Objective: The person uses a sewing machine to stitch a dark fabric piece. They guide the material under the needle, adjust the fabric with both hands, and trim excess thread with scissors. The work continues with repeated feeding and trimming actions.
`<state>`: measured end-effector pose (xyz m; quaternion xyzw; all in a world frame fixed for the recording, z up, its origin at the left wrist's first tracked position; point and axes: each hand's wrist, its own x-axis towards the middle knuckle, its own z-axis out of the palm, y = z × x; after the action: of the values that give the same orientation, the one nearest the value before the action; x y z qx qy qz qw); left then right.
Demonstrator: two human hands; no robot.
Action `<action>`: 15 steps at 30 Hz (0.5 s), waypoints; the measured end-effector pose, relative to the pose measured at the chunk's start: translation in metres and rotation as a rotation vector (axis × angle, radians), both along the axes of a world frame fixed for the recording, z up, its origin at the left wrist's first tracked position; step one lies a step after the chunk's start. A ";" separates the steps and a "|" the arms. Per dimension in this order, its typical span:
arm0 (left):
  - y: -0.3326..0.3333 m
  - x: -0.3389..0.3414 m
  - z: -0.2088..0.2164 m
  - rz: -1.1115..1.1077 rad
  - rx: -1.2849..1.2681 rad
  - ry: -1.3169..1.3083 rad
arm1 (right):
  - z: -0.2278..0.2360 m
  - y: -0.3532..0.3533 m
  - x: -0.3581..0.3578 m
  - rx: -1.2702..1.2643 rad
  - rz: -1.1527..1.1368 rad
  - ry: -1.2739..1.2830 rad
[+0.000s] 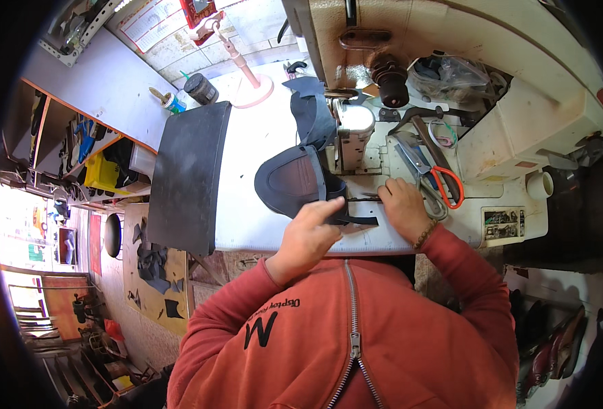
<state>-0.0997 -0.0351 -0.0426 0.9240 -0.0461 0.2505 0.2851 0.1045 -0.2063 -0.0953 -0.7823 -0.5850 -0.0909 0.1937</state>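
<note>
A dark grey shoe upper point(298, 178) with a brown inner panel lies on the white table in front of a sewing machine. At its near right edge is my left hand point(308, 235), its index finger stretched out and the other fingers curled, with nothing visible in them. To the right, my right hand point(406, 210) rests on the table with its fingers drawn together. A thin dark strip or tool point(364, 199) meets its fingertips; whether they grip it is hard to see. A narrow black strap point(363, 221) sticks out between the hands.
Orange-handled scissors point(444, 184) and a hammer point(434, 146) lie beyond my right hand. The sewing machine post point(356, 140) rises ahead, another dark cut piece point(312, 112) beside it. A black sheet point(187, 180) covers the left end; a pink phone stand point(250, 88) stands behind.
</note>
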 end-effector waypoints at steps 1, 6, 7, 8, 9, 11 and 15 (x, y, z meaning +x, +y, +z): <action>0.005 -0.002 -0.002 0.015 -0.216 0.145 | 0.000 0.001 -0.001 0.026 -0.007 0.047; 0.015 -0.011 -0.010 -0.053 -0.857 0.241 | 0.015 -0.005 -0.027 0.139 0.073 1.046; 0.015 -0.011 -0.011 -0.070 -0.888 0.230 | 0.019 -0.006 -0.035 0.089 0.092 1.297; 0.016 -0.012 -0.012 -0.088 -0.915 0.215 | 0.022 -0.005 -0.042 0.016 0.153 1.521; 0.015 -0.012 -0.013 -0.104 -0.935 0.216 | 0.025 -0.002 -0.045 -0.067 0.154 1.620; 0.015 -0.012 -0.013 -0.136 -0.966 0.203 | 0.030 0.006 -0.054 -0.124 0.132 1.770; 0.013 -0.014 -0.012 -0.134 -0.992 0.240 | 0.043 0.022 -0.068 -0.126 0.151 1.847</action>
<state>-0.1135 -0.0216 -0.0544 0.6949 0.0521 0.1157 0.7078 0.0369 -0.1843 -0.0525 -0.5132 -0.2519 0.6130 0.5453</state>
